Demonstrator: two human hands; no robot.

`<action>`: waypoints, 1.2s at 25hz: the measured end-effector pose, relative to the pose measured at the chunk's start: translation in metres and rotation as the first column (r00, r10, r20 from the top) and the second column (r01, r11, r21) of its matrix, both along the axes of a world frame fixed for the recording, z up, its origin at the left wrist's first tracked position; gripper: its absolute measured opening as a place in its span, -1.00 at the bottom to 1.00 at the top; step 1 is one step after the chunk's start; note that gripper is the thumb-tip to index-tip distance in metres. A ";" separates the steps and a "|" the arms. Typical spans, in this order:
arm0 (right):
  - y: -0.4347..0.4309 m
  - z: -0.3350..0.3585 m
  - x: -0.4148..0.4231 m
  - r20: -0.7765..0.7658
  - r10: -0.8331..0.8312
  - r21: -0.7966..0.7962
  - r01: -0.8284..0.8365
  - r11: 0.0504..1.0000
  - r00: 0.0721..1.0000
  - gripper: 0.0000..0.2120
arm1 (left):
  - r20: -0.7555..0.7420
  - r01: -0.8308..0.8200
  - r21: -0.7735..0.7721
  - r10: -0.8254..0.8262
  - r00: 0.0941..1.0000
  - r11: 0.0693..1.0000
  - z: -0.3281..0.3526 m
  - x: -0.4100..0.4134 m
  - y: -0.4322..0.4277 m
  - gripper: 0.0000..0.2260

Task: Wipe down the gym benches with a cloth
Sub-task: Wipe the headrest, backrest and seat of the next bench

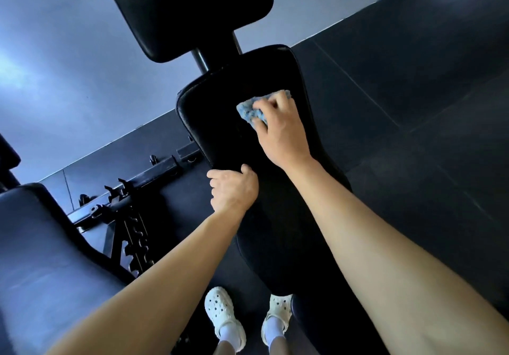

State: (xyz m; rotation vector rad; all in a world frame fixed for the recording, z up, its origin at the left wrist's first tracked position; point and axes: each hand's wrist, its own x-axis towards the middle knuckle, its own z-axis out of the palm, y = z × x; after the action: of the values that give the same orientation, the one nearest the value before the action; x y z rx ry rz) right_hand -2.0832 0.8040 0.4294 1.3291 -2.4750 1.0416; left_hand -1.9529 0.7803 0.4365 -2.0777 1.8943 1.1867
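Observation:
A black padded gym bench [220,112] runs from the bottom centre up the middle of the head view. My right hand [278,128] grips a bunched blue cloth [249,110] and holds it against the upper part of the bench pad. My left hand [232,188] grips the left edge of the same pad lower down, fingers curled over the rim. A second black pad [187,7] stands above on a black post.
Another black bench [35,244] fills the lower left. Between the two benches lie a black metal frame and a notched adjustment rack [129,233]. Dark rubber floor tiles [413,106] spread to the right. My feet in white clogs [223,316] stand at the bottom centre.

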 end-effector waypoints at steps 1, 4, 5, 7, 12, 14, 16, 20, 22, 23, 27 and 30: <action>0.008 -0.010 0.004 0.032 -0.048 -0.010 0.048 0.999 0.998 -0.84 | 0.014 0.006 -0.029 -0.005 1.000 1.000 -0.001 -0.001 0.002 -0.43; 0.056 -0.061 0.032 0.157 -0.182 0.081 0.171 0.982 0.971 -0.81 | 0.041 0.008 -0.070 -0.005 0.999 0.998 -0.006 -0.003 0.003 -0.42; 0.075 -0.076 0.042 0.192 -0.199 0.130 0.176 0.976 0.961 -0.81 | 0.051 0.018 -0.077 -0.014 0.999 0.997 -0.006 -0.003 0.003 -0.41; 0.102 -0.093 0.051 0.247 -0.216 0.219 0.163 0.962 0.945 -0.83 | 0.078 0.055 -0.079 -0.049 0.996 0.995 -0.005 -0.002 0.003 -0.42; 0.066 -0.046 0.024 0.246 -0.227 0.152 0.194 0.969 0.942 -0.86 | 0.274 0.401 0.068 -0.403 0.873 0.914 0.030 0.009 -0.005 -0.43; 0.033 -0.011 -0.003 0.201 -0.180 0.055 0.173 0.983 0.963 -0.87 | 0.412 0.613 0.032 -0.569 0.712 0.789 0.039 0.009 -0.004 -0.52; 0.011 0.010 -0.022 0.216 -0.164 0.055 0.156 0.986 0.962 -0.84 | 0.476 0.759 -0.108 -0.637 0.606 0.642 0.041 0.001 0.001 -0.66; 0.034 -0.021 -0.019 0.238 -0.214 0.072 0.203 0.977 0.947 -0.81 | 0.374 0.848 -0.310 -0.766 0.524 0.429 0.036 -0.025 0.012 -0.76; 0.069 -0.057 -0.005 0.284 -0.281 0.129 0.254 0.959 0.917 -0.82 | 0.364 0.884 -0.364 -0.829 0.425 0.293 0.026 -0.027 0.014 -0.80; 0.086 -0.072 0.002 0.287 -0.313 0.182 0.269 0.946 0.905 -0.82 | 0.397 0.902 -0.381 -0.846 0.357 0.202 0.020 -0.025 0.014 -0.81; 0.116 -0.089 0.014 0.312 -0.386 0.314 0.290 0.904 0.868 -0.88 | 0.483 0.923 -0.385 -0.849 0.214 0.013 0.005 -0.015 0.010 -0.80; 0.087 -0.054 -0.005 0.355 -0.325 0.164 0.284 0.945 0.877 -0.91 | 0.440 0.920 -0.387 -0.864 0.246 0.066 0.008 -0.020 0.011 -0.81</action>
State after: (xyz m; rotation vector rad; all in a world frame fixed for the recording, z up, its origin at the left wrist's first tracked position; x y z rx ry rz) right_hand -2.0881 0.8905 0.3757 0.7682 -2.9324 1.1897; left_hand -1.9727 0.7918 0.4446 -0.4379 2.9224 0.1054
